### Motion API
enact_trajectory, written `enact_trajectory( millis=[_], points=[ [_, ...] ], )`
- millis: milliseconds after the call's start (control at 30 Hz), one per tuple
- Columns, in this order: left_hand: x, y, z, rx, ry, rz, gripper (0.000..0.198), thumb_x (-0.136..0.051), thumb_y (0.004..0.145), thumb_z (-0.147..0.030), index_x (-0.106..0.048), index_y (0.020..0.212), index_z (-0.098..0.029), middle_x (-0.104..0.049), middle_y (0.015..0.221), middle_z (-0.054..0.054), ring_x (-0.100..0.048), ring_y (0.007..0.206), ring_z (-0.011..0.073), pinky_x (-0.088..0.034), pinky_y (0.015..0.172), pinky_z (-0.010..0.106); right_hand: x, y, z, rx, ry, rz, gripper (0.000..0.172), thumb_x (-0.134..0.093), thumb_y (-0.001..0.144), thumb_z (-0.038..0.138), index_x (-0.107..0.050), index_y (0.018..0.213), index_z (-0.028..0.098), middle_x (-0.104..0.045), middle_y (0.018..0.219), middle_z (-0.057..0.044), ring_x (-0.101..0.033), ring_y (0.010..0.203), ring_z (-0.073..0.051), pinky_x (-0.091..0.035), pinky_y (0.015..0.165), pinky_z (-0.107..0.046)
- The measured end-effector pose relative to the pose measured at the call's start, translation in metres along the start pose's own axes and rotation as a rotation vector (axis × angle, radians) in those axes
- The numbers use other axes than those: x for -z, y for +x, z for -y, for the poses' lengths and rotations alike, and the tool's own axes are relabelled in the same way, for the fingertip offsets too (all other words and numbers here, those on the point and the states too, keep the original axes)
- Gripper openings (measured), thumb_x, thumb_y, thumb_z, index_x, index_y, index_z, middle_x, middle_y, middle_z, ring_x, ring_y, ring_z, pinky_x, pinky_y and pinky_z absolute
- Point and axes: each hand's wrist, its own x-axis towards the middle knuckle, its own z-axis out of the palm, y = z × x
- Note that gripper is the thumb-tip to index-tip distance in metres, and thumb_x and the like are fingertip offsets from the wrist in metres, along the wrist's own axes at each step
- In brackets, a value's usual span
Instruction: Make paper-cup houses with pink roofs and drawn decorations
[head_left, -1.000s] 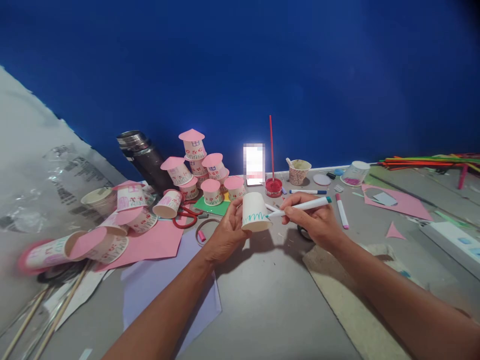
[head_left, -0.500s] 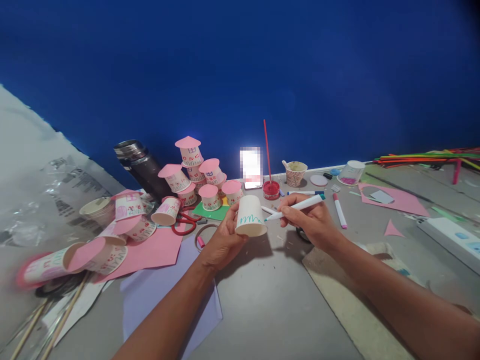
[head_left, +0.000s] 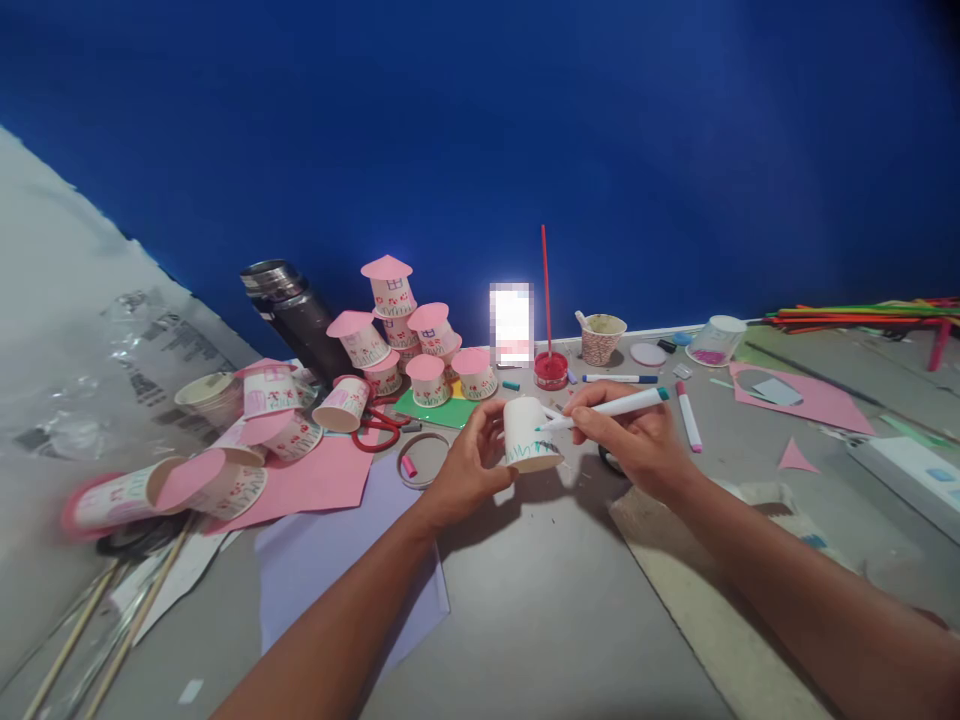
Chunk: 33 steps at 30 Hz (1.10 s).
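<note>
A white paper cup, turned upside down, is held by my left hand over the grey table. Green zigzag strokes run along the cup's lower part, near its rim. Between the fingers of my right hand is a white marker with a green end, its tip at the cup's side. Left of the hands stand several decorated paper cups with pink cone roofs, some stacked. A roll of tape lies beside my left forearm.
Red-handled scissors and pink and lilac paper lie on the left, below a dark flask. A red stick rises from a red base. At right are a pink marker, cut pink paper and a white power strip.
The cup has turned in my left hand, so the green strokes now reach further around it. The marker tip sits higher on its side. The whole view has shifted slightly.
</note>
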Motion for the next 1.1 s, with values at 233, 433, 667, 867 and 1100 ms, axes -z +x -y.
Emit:
enact_trajectory(
  millis=[233, 433, 667, 867, 1100],
  points=[
    [-0.003, -0.001, -0.005, -0.028, 0.185, -0.035, 0.070, -0.088, 0.069, -0.020, -0.055, 0.131, -0.026, -0.062, 0.137, 0.009, -0.058, 0.133, 0.0311, -0.045, 0.113, 0.046, -0.006, -0.002, 0.004, 0.051, -0.166, 0.077, 0.014, -0.068, 0.086, 0.028, -0.074, 0.077, 0.020, -0.073, 0.069, -0.003, -0.063, 0.063, -0.015, -0.045, 0.055, -0.027],
    [-0.003, -0.002, -0.006, -0.032, 0.227, -0.037, 0.070, -0.084, 0.068, -0.015, -0.055, 0.131, -0.026, -0.061, 0.138, 0.009, -0.056, 0.135, 0.0315, -0.044, 0.115, 0.047, -0.006, -0.003, 0.004, 0.040, -0.196, 0.106, 0.013, -0.068, 0.086, 0.027, -0.074, 0.077, 0.020, -0.072, 0.067, -0.002, -0.061, 0.059, -0.015, -0.044, 0.053, -0.027],
    [-0.004, -0.002, -0.006, -0.015, 0.080, -0.042, 0.069, -0.087, 0.067, -0.014, -0.059, 0.128, -0.027, -0.062, 0.139, 0.008, -0.055, 0.137, 0.0315, -0.043, 0.116, 0.046, -0.002, -0.001, -0.003, 0.082, -0.180, -0.028, 0.021, -0.063, 0.099, 0.040, -0.076, 0.096, 0.023, -0.076, 0.077, -0.004, -0.070, 0.074, -0.020, -0.053, 0.069, -0.035],
    [-0.003, 0.000, -0.009, 0.093, -0.172, -0.017, 0.083, -0.090, 0.061, -0.012, -0.059, 0.136, -0.029, -0.058, 0.150, 0.008, -0.056, 0.137, 0.0320, -0.050, 0.108, 0.042, 0.004, 0.006, -0.010, -0.002, -0.279, 0.064, 0.061, -0.083, 0.082, 0.046, -0.065, 0.137, 0.027, -0.074, 0.134, -0.011, -0.071, 0.111, -0.030, -0.058, 0.088, -0.045],
    [-0.004, -0.004, -0.010, 0.179, -0.223, 0.012, 0.093, -0.090, 0.064, -0.013, -0.054, 0.147, -0.033, -0.054, 0.158, 0.009, -0.050, 0.146, 0.0354, -0.053, 0.106, 0.041, 0.004, 0.006, -0.015, 0.016, -0.363, 0.202, 0.088, -0.092, 0.070, 0.051, -0.058, 0.148, 0.030, -0.063, 0.149, -0.013, -0.065, 0.120, -0.033, -0.059, 0.090, -0.048]
  ],
)
